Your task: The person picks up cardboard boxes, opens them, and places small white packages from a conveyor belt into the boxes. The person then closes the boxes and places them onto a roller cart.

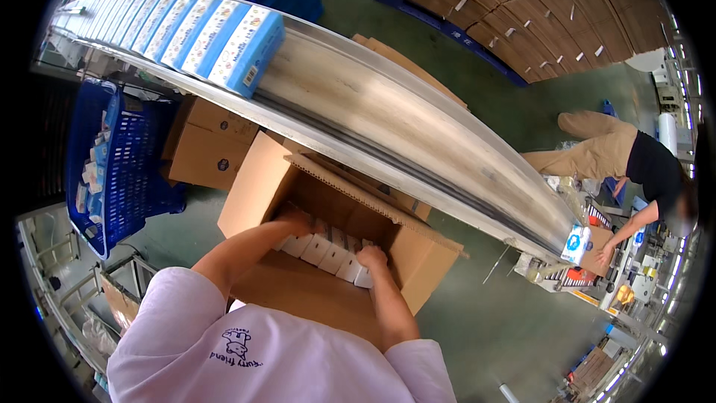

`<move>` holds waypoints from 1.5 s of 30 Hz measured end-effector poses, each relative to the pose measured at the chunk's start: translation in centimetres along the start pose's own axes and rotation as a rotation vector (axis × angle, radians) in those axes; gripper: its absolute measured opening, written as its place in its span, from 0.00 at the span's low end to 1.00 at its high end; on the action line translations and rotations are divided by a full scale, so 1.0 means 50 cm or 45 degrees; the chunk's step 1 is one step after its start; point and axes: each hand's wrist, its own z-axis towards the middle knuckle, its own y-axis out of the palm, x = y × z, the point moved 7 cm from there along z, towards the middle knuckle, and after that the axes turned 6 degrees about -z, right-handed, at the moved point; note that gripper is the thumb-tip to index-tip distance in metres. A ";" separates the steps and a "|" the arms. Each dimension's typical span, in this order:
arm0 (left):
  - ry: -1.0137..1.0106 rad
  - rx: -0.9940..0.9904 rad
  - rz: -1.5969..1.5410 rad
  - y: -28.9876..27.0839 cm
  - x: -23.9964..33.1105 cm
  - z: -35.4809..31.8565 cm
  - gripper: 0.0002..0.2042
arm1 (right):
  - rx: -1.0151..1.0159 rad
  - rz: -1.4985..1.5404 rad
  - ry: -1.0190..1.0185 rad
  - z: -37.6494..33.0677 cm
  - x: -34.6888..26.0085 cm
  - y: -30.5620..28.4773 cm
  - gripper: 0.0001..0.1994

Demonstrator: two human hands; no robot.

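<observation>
An open cardboard carton (418, 265) stands in front of me with its flaps spread. Inside it lies a row of white-sided packs (332, 257), apparently tissue packs, standing side by side. My left hand (298, 222) reaches in at the row's left end, its fingers partly hidden and in shadow. At the right end, my right hand (371, 257) curls its fingers over the last pack. The row is gripped between the two hands. How deep the packs sit in the carton cannot be made out.
Beyond the carton runs a metal conveyor (388, 123), with blue-and-white tissue packs (246, 48) lined up at its left. A blue basket (123, 172) holds loose packs. At the right a co-worker (634, 157) handles a piece of cardboard. Stacked flat cartons (522, 15) stand behind.
</observation>
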 end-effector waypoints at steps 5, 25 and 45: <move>-0.020 0.391 0.452 0.056 0.011 -0.030 0.44 | 0.103 -0.306 -0.172 -0.145 -0.044 -0.113 0.37; -0.298 1.854 -0.120 -0.671 -0.369 -0.526 0.30 | 0.992 1.078 -1.078 -0.320 -0.124 -0.710 0.11; 0.844 1.482 -1.001 -0.586 0.053 -0.498 0.48 | 1.806 1.331 -0.794 -0.467 0.085 -0.680 0.40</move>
